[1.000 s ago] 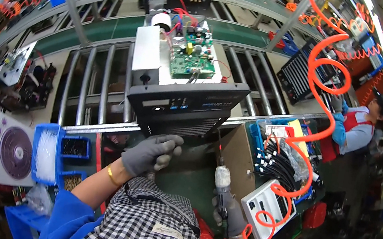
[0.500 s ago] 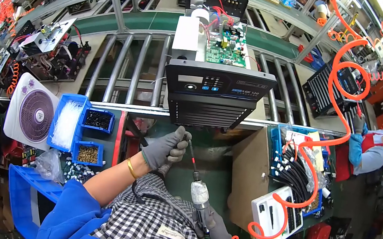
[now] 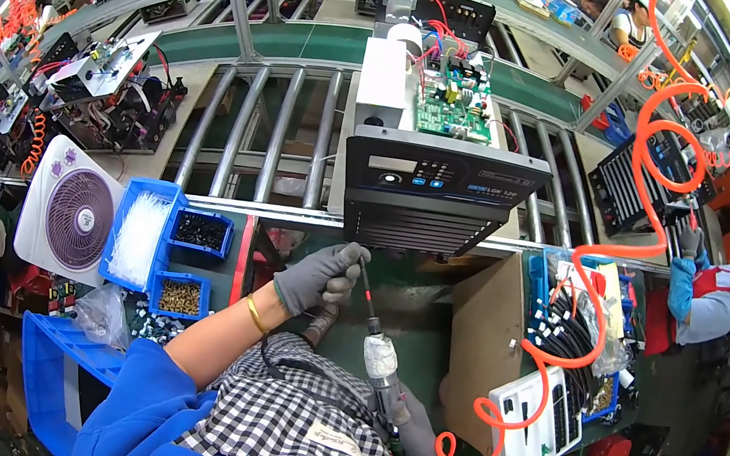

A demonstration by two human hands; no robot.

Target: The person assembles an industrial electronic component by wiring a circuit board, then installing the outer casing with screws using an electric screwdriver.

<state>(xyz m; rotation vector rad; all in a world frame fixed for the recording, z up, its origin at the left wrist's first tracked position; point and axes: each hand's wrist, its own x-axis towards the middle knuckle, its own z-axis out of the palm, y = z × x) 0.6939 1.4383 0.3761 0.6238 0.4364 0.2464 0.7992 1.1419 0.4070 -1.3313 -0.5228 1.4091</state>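
My right hand (image 3: 415, 435), in a grey glove, grips an air screwdriver (image 3: 382, 366) whose body is wrapped in white near the front. Its long thin bit (image 3: 366, 288) slants up and to the left. At the bit's tip is my left hand (image 3: 318, 280), also gloved, with thumb and fingers pinched together. Whatever small thing lies between those fingers is too small to make out. Just beyond them stands a black-fronted machine (image 3: 441, 178) on the roller conveyor, its cover off, with a green circuit board (image 3: 452, 112) and red wires showing.
On the left are a white fan (image 3: 78, 214), a blue bin of white ties (image 3: 140, 234), and small bins of black parts (image 3: 198, 230) and brass-coloured screws (image 3: 180, 297). An orange coiled hose (image 3: 570, 359) hangs at right by black cables (image 3: 564, 334). A co-worker (image 3: 724, 288) sits far right.
The view has swung slightly left, so the machine and bins appear farther right. My hands and the screwdriver keep nearly the same pose, the bit's tip still at my left fingers.
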